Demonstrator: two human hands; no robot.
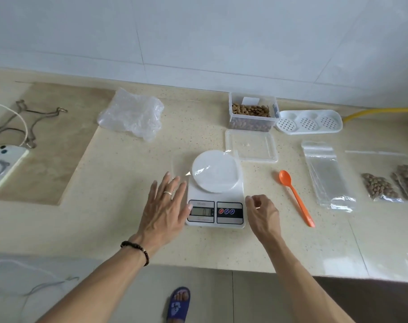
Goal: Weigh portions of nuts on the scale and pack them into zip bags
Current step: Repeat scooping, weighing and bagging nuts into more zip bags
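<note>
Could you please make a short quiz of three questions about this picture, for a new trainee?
1. True or false: the lid is on the box of nuts.
2. The orange spoon lies on which side of the scale? A) its left B) its right C) on top of it
3. Fill in: the left hand wears a ____ on one finger.

Key: 1 false, the lid lies on the counter in front of the open box. 2 B. 3 ring.

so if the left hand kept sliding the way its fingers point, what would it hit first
Probably the clear plastic sheet draped over the scale. The left hand lies flat and open, fingers aimed up and slightly right, tips nearly at its edge. Depth is unclear.
</note>
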